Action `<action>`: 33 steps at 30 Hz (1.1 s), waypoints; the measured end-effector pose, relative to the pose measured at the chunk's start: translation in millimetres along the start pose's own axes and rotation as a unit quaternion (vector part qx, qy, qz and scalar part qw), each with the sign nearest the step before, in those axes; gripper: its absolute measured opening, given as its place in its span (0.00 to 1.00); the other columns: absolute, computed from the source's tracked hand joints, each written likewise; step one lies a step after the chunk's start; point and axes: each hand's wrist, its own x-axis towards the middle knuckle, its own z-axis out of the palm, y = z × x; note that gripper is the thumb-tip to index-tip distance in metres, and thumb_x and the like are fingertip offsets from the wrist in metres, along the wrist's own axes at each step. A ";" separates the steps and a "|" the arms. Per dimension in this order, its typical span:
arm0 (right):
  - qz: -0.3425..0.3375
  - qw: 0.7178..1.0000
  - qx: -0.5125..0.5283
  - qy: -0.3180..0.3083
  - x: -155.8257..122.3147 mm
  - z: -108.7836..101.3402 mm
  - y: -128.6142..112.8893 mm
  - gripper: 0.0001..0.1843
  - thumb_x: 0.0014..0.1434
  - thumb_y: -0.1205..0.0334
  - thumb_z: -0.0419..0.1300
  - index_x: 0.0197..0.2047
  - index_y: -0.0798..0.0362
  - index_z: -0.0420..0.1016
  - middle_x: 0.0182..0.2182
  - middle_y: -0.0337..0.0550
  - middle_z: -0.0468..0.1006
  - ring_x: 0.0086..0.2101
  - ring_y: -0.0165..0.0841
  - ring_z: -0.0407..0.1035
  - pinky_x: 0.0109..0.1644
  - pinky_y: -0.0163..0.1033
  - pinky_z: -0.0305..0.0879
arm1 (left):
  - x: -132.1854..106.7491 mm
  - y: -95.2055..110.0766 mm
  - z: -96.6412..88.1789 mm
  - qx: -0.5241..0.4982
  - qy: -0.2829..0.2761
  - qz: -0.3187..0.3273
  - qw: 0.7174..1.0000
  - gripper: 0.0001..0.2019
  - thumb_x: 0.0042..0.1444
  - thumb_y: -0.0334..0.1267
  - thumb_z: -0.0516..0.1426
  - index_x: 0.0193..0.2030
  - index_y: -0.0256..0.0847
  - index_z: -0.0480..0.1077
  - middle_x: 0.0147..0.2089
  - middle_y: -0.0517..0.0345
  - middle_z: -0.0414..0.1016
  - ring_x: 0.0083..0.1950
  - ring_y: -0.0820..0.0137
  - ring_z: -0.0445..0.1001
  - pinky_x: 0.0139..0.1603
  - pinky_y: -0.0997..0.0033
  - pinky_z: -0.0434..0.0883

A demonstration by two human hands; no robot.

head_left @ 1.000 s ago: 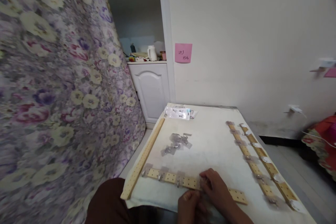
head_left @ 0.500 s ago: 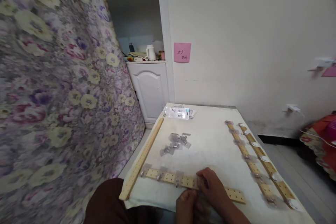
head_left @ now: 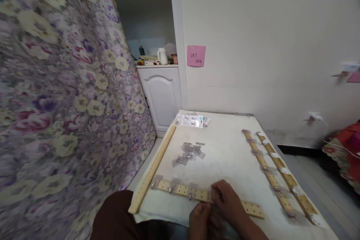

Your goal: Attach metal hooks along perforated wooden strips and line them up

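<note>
A pale wooden strip with rows of holes (head_left: 182,190) lies across the near part of the table. Several clear square pads with metal hooks sit along its left half, one being this clear hook (head_left: 190,192). My right hand (head_left: 228,197) bends over the strip, its fingers closed at a clear pad (head_left: 209,195) that they partly cover. Just below, at the strip's near edge, my left hand (head_left: 199,215) is closed with the thumb on top; whatever it grips is hidden. Loose clear hooks (head_left: 189,152) are heaped farther back.
Along the left table edge lies a bare perforated strip (head_left: 153,172). Two strips bearing hooks, one with clear pads (head_left: 270,178) and one with white discs (head_left: 292,183), run down the right side. Clear packaging (head_left: 189,121) rests at the back of the table (head_left: 225,138). A floral curtain (head_left: 70,101) hangs left.
The whole view has shifted very slightly. Both hands stay at the same place on the strip, with no other visible change.
</note>
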 end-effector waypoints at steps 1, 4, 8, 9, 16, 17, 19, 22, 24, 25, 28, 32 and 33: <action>0.000 1.000 0.000 0.002 0.0 0.2 0.0 0.11 0.53 0.68 0.52 0.39 0.53 0.71 0.36 0.44 0.73 0.38 0.36 0.67 0.45 0.40 0.63 | -2.0 2.4 1.0 0.002 0.001 -0.002 1.000 0.20 0.38 0.59 0.56 0.24 0.42 0.64 0.09 0.64 0.66 0.07 0.75 0.57 0.11 0.76 0.50; 0.002 1.000 0.005 0.009 0.1 1.1 0.9 0.10 0.54 0.67 0.52 0.39 0.53 0.71 0.35 0.45 0.73 0.38 0.36 0.67 0.44 0.40 0.63 | -7.5 10.4 3.1 0.017 0.007 -0.002 1.000 0.19 0.38 0.58 0.56 0.22 0.42 0.63 0.09 0.63 0.66 0.08 0.75 0.57 0.11 0.76 0.50; 0.001 1.000 0.009 0.011 0.1 2.9 4.5 0.10 0.54 0.67 0.52 0.39 0.53 0.71 0.36 0.44 0.73 0.38 0.36 0.67 0.44 0.40 0.63 | -12.9 16.7 1.6 0.026 -0.012 0.015 0.999 0.20 0.40 0.58 0.57 0.22 0.41 0.65 0.11 0.62 0.68 0.09 0.74 0.59 0.13 0.75 0.52; 0.000 1.000 0.007 0.010 0.1 3.2 5.4 0.11 0.54 0.67 0.52 0.39 0.53 0.71 0.36 0.44 0.73 0.38 0.36 0.67 0.45 0.40 0.63 | -13.7 17.1 1.0 0.026 -0.021 0.020 0.999 0.19 0.41 0.57 0.57 0.23 0.41 0.65 0.12 0.62 0.69 0.10 0.74 0.60 0.13 0.75 0.52; 0.006 1.000 0.009 0.003 1.6 4.8 8.8 0.11 0.53 0.66 0.52 0.39 0.53 0.71 0.36 0.44 0.73 0.38 0.36 0.67 0.45 0.40 0.63 | -11.6 16.4 1.4 0.036 -0.017 0.003 0.999 0.16 0.43 0.54 0.55 0.23 0.42 0.64 0.10 0.63 0.67 0.09 0.73 0.59 0.13 0.75 0.52; 0.008 1.000 0.009 0.002 1.9 4.8 8.8 0.11 0.53 0.66 0.52 0.39 0.53 0.71 0.36 0.44 0.73 0.38 0.36 0.67 0.45 0.39 0.63 | -11.3 16.7 1.6 0.039 -0.017 0.003 0.999 0.16 0.43 0.54 0.55 0.23 0.42 0.64 0.10 0.63 0.67 0.09 0.74 0.59 0.13 0.75 0.52; 0.013 1.000 0.008 0.000 2.5 5.0 9.0 0.11 0.52 0.67 0.52 0.39 0.53 0.71 0.35 0.44 0.73 0.38 0.36 0.67 0.44 0.39 0.63 | -11.2 17.7 1.3 0.041 -0.020 0.002 0.999 0.15 0.44 0.53 0.55 0.23 0.42 0.63 0.10 0.63 0.67 0.09 0.74 0.59 0.13 0.75 0.52; 0.023 1.000 0.008 -0.004 3.1 5.3 9.9 0.11 0.51 0.67 0.53 0.38 0.52 0.71 0.35 0.43 0.73 0.37 0.35 0.68 0.43 0.38 0.63 | -11.6 18.0 0.1 0.042 -0.031 0.009 0.999 0.15 0.44 0.53 0.55 0.24 0.42 0.64 0.12 0.62 0.69 0.09 0.73 0.60 0.13 0.75 0.51; 0.028 1.000 0.008 -0.007 3.4 5.9 10.9 0.10 0.51 0.66 0.53 0.38 0.51 0.71 0.35 0.43 0.73 0.37 0.35 0.68 0.43 0.38 0.63 | -10.9 16.6 -0.2 0.046 -0.026 0.015 0.998 0.16 0.44 0.54 0.55 0.23 0.42 0.64 0.12 0.62 0.69 0.09 0.74 0.60 0.12 0.75 0.51; 0.029 1.000 0.008 -0.008 3.6 6.3 11.5 0.10 0.51 0.66 0.53 0.38 0.51 0.71 0.35 0.43 0.74 0.37 0.35 0.68 0.42 0.37 0.63 | -10.0 15.3 -0.2 0.047 -0.021 0.017 0.999 0.17 0.43 0.54 0.55 0.23 0.42 0.64 0.11 0.61 0.68 0.09 0.74 0.59 0.12 0.75 0.51; 0.034 0.999 0.007 -0.008 4.1 7.0 12.5 0.11 0.51 0.66 0.53 0.38 0.51 0.71 0.34 0.43 0.74 0.36 0.35 0.68 0.42 0.37 0.63 | -6.1 10.7 0.5 0.046 -0.002 0.011 0.999 0.18 0.42 0.56 0.54 0.22 0.42 0.63 0.10 0.61 0.67 0.09 0.74 0.59 0.13 0.76 0.52; 0.036 0.999 0.010 -0.014 4.1 6.0 10.9 0.11 0.51 0.67 0.53 0.38 0.51 0.71 0.35 0.43 0.74 0.37 0.34 0.68 0.42 0.37 0.62 | -2.1 6.3 1.1 0.043 0.005 0.004 0.999 0.19 0.41 0.58 0.55 0.22 0.42 0.63 0.10 0.62 0.66 0.09 0.75 0.59 0.13 0.77 0.52; 0.037 0.999 0.010 -0.016 3.9 5.5 10.2 0.11 0.51 0.66 0.53 0.38 0.51 0.71 0.35 0.43 0.74 0.37 0.34 0.68 0.42 0.37 0.62 | -1.9 6.1 1.3 0.042 0.005 0.003 0.999 0.19 0.40 0.58 0.55 0.22 0.42 0.63 0.10 0.62 0.66 0.09 0.75 0.59 0.13 0.77 0.52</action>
